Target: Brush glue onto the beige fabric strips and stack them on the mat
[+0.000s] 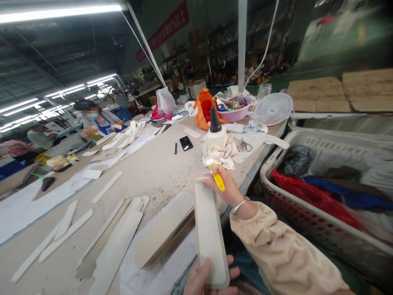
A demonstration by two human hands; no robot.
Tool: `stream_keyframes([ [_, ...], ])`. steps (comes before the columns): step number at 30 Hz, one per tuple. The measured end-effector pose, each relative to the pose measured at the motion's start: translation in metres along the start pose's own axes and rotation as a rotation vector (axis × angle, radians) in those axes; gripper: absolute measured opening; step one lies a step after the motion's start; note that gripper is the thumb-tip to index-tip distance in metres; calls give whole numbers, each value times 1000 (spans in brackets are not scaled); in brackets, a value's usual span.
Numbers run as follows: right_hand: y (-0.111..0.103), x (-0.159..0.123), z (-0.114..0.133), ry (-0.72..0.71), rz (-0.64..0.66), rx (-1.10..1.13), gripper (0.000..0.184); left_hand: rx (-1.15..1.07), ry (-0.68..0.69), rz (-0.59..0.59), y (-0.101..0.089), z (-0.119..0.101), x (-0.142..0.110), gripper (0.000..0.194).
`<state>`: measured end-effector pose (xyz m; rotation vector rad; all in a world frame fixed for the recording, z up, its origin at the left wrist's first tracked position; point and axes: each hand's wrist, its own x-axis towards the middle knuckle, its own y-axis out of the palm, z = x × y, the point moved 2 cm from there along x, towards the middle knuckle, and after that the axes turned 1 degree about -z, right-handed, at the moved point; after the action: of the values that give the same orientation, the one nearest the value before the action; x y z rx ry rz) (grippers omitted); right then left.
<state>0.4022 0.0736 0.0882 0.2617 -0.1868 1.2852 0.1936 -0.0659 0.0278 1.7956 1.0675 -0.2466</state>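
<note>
Loose beige sleeve (279, 246), creased woven fabric, covers the worker's right forearm at close range; a smooth metal bracelet (240, 205) sits at the wrist. Left hand (198, 278) supports the near end of a long panel (210, 229), thumb on the upper face, fingers passing beneath and spread beyond the opposite edge. Right hand (227, 184) has its fingers closed around a brush (218, 180) with a smooth yellow handle, and also meets the panel's far end. The brush's whitish tip points away from the worker, toward a white container (216, 141) topped by a black cone (215, 119), with crumpled pale cloth at its base.

Condition of the panel: flat, narrow, rounded at the corners, off-white on its face with a thin beige border. It is located between both hands, at the table's near edge, just beside a stack of beige boards (166, 233) with straight sides. Further left, pale strips (119, 241) with rounded ends lie fanned on the dull, stained table (144, 164). To the right stands a perforated plastic basket (307, 209) containing red and blue material
</note>
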Motion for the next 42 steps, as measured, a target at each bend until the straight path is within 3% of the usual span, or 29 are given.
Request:
stream_keyframes([
  [4, -7, 1, -5, -31, -21, -141, 38, 31, 24, -134, 10, 7, 3, 38],
  [12, -12, 1, -8, -39, 8, -182, 40, 18, 94, -154, 30, 14, -6, 37],
  [17, -12, 1, -7, -33, 17, -185, 39, 19, 81, -113, 29, 15, -6, 38],
  [21, -11, 0, -5, -36, 27, -198, 39, 57, 139, -27, 27, 9, -3, 52],
  [26, -6, -6, 3, -39, 70, -242, 36, 213, 333, -167, 23, -5, 8, 45],
  [32, -1, -11, 9, -52, 91, -268, 33, 241, 356, -293, 25, -6, 13, 39],
  [42, 9, -18, 1, -39, 143, -282, 33, 167, 396, -242, 23, -2, 11, 37],
])
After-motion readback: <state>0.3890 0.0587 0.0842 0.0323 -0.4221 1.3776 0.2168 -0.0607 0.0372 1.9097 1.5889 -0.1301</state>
